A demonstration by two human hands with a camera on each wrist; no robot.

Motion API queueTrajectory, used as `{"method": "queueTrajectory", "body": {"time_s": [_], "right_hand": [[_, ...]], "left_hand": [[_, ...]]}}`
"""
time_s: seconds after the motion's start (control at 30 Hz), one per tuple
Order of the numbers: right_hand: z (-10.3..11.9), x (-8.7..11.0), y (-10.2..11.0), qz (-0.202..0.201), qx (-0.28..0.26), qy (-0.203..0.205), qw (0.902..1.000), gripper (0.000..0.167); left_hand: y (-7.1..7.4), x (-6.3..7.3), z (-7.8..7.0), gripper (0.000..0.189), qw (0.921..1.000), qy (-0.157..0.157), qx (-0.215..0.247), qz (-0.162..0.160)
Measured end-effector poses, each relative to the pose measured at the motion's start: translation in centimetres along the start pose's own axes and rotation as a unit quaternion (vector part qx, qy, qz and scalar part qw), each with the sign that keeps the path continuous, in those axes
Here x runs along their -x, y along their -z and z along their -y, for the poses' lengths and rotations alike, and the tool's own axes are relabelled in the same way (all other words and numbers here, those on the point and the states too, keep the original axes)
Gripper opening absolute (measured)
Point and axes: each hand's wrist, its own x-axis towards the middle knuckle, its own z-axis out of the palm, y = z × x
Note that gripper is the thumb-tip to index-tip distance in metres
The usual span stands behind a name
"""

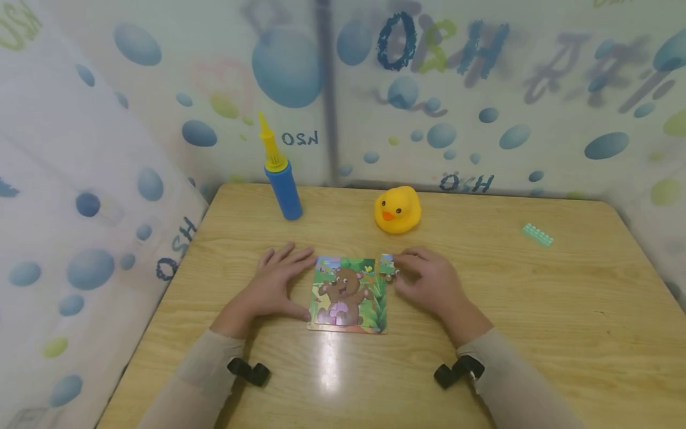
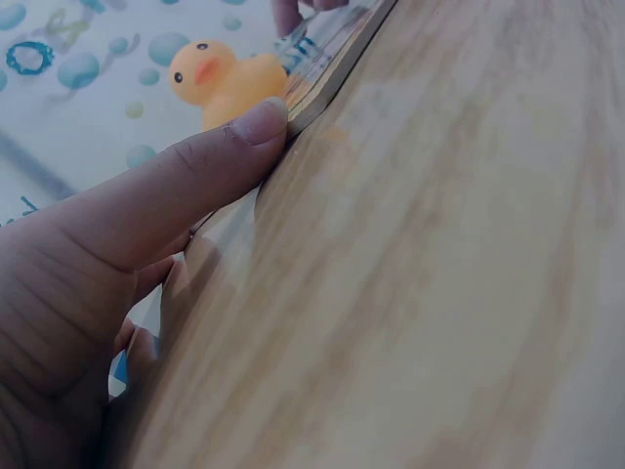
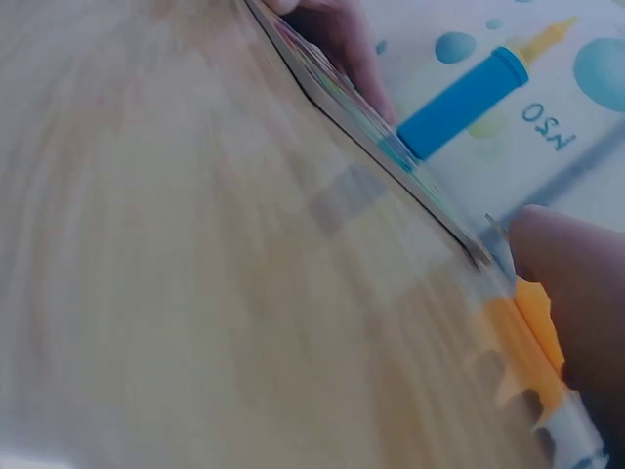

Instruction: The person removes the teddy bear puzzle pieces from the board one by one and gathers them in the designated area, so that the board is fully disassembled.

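A square jigsaw puzzle (image 1: pixel 343 298) with a brown bear on a green background lies flat on the wooden table. My left hand (image 1: pixel 276 286) rests along its left side, fingers spread, palm down. In the left wrist view the thumb (image 2: pixel 210 161) touches the corner of the puzzle board (image 2: pixel 337 78). At the upper right corner of the board, my right hand (image 1: pixel 429 280) pinches a small jigsaw piece (image 1: pixel 387 264) between thumb and fingers. Only a thin edge of that piece shows in the right wrist view, where the right hand (image 3: pixel 576 293) hides most of it.
Behind the puzzle sits a yellow rubber duck (image 1: pixel 398 210). A blue hand pump (image 1: pixel 285 190) with a yellow nozzle stands at the back left. Far to the right lies a pale green studded block (image 1: pixel 538 234). Patterned walls border the table's back and left.
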Motion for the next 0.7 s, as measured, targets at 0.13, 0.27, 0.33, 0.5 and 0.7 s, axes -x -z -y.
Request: {"method": "queueTrajectory", "body": {"time_s": [0.13,0.27,0.33,0.5,0.7], "right_hand": [[-1.4,0.9,1.3,0.004,0.016,-0.016,0.9997,0.033],[-2.3,1.7,2.1,-0.004,0.031,-0.019,0.9993,0.032],[-2.3,1.7,2.4,-0.004,0.032,-0.02,0.9993,0.032],[-2.2,1.7,2.5,0.002,0.014,-0.035,0.9993,0.032],[-2.2,1.7,2.6,0.007,0.015,-0.049,0.9987,0.034]], "left_hand": [[0.0,-0.1,0.1,0.128,1.0,0.001,-0.003,0.002],[-0.2,0.0,0.3,0.128,1.0,0.0,-0.003,0.002],[-0.3,0.0,0.5,0.128,1.0,0.001,-0.003,0.001],[-0.5,0.1,0.6,0.128,1.0,-0.002,-0.004,-0.004],[-0.6,0.0,0.7,0.129,0.9999,-0.007,-0.006,-0.006]]}}
